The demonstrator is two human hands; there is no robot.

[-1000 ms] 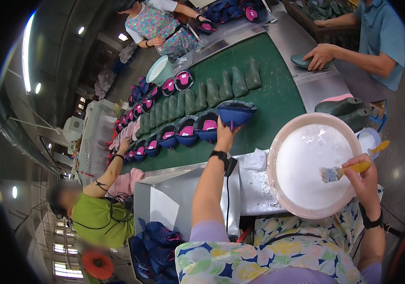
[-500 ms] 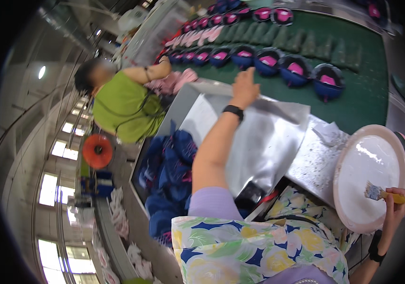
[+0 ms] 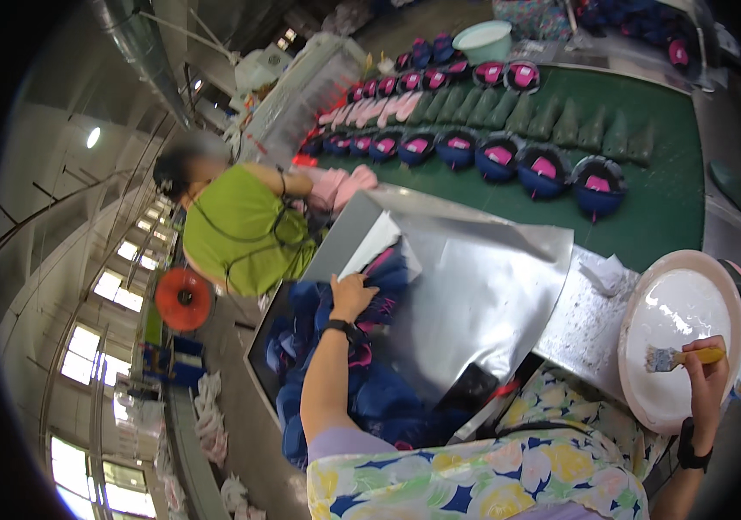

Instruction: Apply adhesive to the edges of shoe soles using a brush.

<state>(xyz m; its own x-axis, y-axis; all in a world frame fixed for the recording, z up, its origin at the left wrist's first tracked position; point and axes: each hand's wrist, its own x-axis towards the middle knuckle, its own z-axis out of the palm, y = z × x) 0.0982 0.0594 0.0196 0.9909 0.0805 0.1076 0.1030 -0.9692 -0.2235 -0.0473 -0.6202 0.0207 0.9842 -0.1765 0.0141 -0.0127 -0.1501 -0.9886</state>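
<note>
At the left, my left hand [image 3: 353, 296] is closed on the edge of a blue shoe upper [image 3: 390, 270] with pink trim. That upper lies at the top of a heap of blue shoe uppers [image 3: 388, 394] in a metal tray. My right hand [image 3: 706, 374] grips a paintbrush [image 3: 680, 358] by its yellow handle. Its pale bristles are over a round, light pink basin [image 3: 633, 394] holding white liquid. Whether the bristles touch the liquid, I cannot tell.
Rows of blue uppers with pink insides [image 3: 498, 159] and dark green shoe lasts [image 3: 567, 126] stand on a green table [image 3: 665, 204]. A person in a green top [image 3: 245, 227] works at the left. Near me lies a dark phone-like object [image 3: 472, 386].
My left hand has drawn back from the row of uppers on the green table to the heap and taken hold of an upper. The brush has shifted slightly left and turned more level.
</note>
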